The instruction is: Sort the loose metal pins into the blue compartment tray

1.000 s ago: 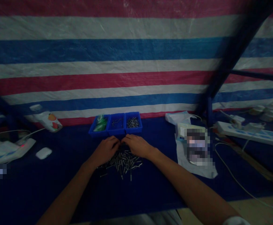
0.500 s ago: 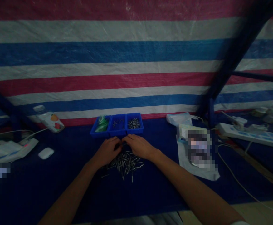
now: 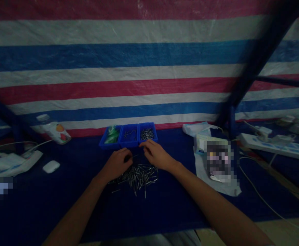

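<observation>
Where the left hand (image 3: 117,164) is hovering: by the far left side of the pile, its fingers curling and the thumb lying close to them, with a dark gap showing between; whether it is pinching anything, I cannot tell.
Right hand (image 3: 157,155): is reaching toward the front of the right tray, its fingers bending and bunching loosely together; whether the tips are touching the tray or holding a piece is too dark to tell.
Between the hands: a gap is showing; the two are standing apart.
Pile of metal pins (image 3: 139,177): is lying loose on the surface (image 3: 164,212), midway between the near and far edges; one pin is lying apart on its left.
Blue trays: are standing side by side at the far edge; the left tray (image 3: 108,147) is holding a green packet (image 3: 112,135), the middle tray (image 3: 128,144) a few thin metal pieces (image 3: 130,134), the right tray a heap of small metal pieces (image 3: 146,134).
Bottle (image 3: 58,133): is leaning near the far edge, toward the left.
White case (image 3: 51,166): is lying nearer than the bottle.
Paper sheet (image 3: 228,189): is lying toward the right edge.
</observation>
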Tool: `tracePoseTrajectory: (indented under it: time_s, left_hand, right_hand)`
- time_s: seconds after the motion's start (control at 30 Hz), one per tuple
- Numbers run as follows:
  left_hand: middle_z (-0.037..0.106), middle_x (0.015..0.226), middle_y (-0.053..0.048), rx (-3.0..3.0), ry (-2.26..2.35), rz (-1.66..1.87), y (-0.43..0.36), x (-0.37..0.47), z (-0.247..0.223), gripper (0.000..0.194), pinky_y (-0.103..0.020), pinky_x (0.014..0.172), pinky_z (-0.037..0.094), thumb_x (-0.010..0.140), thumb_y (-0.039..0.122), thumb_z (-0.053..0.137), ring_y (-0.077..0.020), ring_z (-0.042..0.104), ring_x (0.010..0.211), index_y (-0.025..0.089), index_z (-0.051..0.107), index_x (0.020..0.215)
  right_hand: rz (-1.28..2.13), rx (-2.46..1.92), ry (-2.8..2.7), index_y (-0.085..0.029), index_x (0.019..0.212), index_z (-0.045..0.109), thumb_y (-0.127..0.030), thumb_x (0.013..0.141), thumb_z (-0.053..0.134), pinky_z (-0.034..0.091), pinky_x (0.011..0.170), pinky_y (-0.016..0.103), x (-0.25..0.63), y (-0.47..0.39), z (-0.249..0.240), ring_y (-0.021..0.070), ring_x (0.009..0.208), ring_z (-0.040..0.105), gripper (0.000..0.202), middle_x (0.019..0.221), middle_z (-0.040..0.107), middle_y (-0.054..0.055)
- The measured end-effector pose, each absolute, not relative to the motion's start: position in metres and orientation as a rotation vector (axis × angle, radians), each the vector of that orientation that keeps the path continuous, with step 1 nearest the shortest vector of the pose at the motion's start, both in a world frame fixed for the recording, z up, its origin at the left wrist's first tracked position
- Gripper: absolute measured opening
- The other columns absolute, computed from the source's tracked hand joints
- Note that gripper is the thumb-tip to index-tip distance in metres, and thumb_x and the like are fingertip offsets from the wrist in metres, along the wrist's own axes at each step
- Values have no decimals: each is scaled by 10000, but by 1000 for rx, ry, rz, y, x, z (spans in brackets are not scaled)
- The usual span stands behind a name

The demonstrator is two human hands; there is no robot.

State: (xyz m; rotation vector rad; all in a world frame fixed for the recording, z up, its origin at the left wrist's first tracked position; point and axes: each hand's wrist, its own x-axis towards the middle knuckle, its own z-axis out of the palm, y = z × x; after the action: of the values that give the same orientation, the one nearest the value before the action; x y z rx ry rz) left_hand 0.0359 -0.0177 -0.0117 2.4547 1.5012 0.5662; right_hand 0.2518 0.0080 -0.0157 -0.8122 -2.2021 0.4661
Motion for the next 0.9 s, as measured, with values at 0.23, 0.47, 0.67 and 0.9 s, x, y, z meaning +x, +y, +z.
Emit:
tracePoseTrajectory:
  time_s: [0.23,0.47,0.67,0.9]
  left_hand:
    - [594,802,-13,2428,1477,602,-18,37,-13,100,-295,676,395,799,121,499,-169,564,731,174,581,775]
    - [583,782,-3,2426,1440,629,-19,38,-13,90,-292,662,392,802,138,508,-160,557,703,177,577,760]
    - [582,785,-3,2416,1420,636,-20,38,-13,89,-293,671,397,791,134,506,-158,556,705,179,569,747]
    - [584,785,-5,2415,1432,629,-20,39,-10,95,-290,661,393,779,123,505,-156,554,700,178,569,736]
  right_hand:
    - [1136,-870,-1626,-196,850,632,-212,776,593,418,602,278,247,13,-7,114,616,530,86,700,603,-12]
    - [1628,-721,-1107,-212,825,673,-276,688,725,409,607,266,253,17,1,93,613,526,160,767,655,2]
    - [1619,-936,-1090,-168,652,577,-379,745,691,276,466,219,258,19,-1,58,503,422,257,602,532,-26]
    - [1650,-1265,-1066,-184,632,462,-334,819,572,80,374,225,263,23,-4,36,375,233,264,508,375,-73]
